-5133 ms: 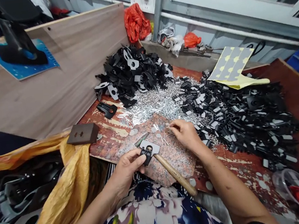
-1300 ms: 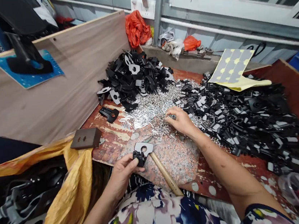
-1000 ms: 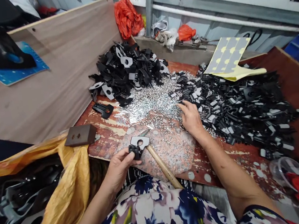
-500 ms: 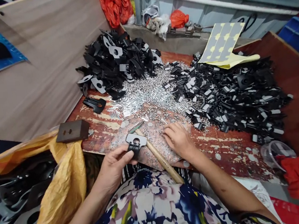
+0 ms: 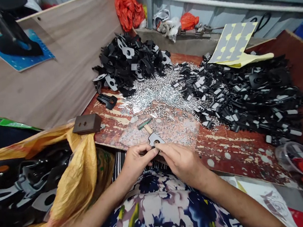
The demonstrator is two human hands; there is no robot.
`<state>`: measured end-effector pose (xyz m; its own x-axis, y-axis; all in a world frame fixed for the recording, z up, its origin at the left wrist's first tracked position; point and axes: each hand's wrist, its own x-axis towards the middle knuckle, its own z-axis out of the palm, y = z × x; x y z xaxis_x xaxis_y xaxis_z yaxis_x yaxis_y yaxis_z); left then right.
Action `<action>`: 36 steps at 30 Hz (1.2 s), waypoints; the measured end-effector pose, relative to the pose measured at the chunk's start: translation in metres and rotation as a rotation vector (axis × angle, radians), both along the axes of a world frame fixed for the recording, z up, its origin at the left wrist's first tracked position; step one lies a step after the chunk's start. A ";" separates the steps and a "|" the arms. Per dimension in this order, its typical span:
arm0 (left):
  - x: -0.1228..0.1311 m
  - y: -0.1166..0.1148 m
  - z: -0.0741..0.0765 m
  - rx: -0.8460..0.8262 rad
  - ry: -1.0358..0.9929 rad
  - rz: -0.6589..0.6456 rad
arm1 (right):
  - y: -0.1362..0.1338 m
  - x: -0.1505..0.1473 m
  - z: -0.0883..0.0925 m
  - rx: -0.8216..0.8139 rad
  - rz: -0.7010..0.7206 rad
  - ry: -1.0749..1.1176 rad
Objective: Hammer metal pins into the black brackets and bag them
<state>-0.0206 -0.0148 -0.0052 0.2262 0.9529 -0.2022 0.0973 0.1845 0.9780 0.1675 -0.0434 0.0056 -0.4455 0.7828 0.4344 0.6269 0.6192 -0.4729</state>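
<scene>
The worn red counter (image 5: 236, 151) carries a wide spread of black clips (image 5: 248, 94) on its right, a heap of black brackets (image 5: 131, 62) at the back and silver pins (image 5: 157, 90) between them, with a yellow sack (image 5: 73, 178) hanging off its left edge. Nearer the person lies a speckled slab (image 5: 175, 129), and a hammer (image 5: 147, 127) rests on it. Just over the slab's near edge, the left hand (image 5: 136, 159) and right hand (image 5: 180, 159) meet, each grip pinched tight on one small holed plate (image 5: 154, 140).
</scene>
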 end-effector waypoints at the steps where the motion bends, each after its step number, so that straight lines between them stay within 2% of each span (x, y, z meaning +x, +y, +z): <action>1: -0.001 -0.003 -0.001 0.012 0.017 0.010 | -0.004 -0.002 -0.004 0.008 -0.007 0.038; 5: -0.008 -0.016 -0.006 -0.037 0.000 0.057 | -0.005 0.004 -0.012 -0.039 0.042 0.158; 7: -0.011 -0.020 -0.009 -0.075 -0.031 0.075 | 0.010 0.018 -0.013 -0.028 -0.031 0.125; 10: -0.017 -0.023 -0.013 -0.111 -0.102 0.107 | 0.046 0.040 -0.015 0.072 -0.146 -0.238; 12: -0.018 -0.022 -0.013 -0.154 -0.170 0.126 | 0.069 0.049 -0.017 0.103 -0.097 -0.514; 14: -0.019 -0.021 -0.011 -0.218 -0.257 0.151 | 0.084 0.051 -0.021 0.115 -0.021 -0.652; 16: -0.019 -0.020 -0.008 -0.266 -0.343 0.181 | 0.091 0.050 -0.023 0.133 -0.002 -0.672; 19: -0.022 -0.016 -0.005 -0.293 -0.467 0.224 | 0.088 0.051 -0.018 0.099 -0.051 -0.537; 24: -0.028 -0.011 -0.003 -0.303 -0.656 0.283 | 0.053 0.029 0.010 -0.143 -0.074 0.217; 26: -0.026 -0.010 -0.002 -0.312 -0.705 0.309 | 0.037 0.009 0.019 -0.166 -0.020 0.372; 30: -0.018 -0.010 0.000 -0.314 -0.725 0.297 | 0.026 -0.026 0.019 -0.095 0.065 0.446; 36: -0.014 -0.013 -0.001 -0.306 -0.782 0.303 | 0.027 -0.039 0.014 0.018 0.008 0.302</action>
<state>-0.0341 -0.0282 -0.0058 0.1533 0.9238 -0.3510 -0.6725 0.3578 0.6479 0.1285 -0.0168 0.0198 -0.2999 0.7709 0.5619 0.4550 0.6333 -0.6260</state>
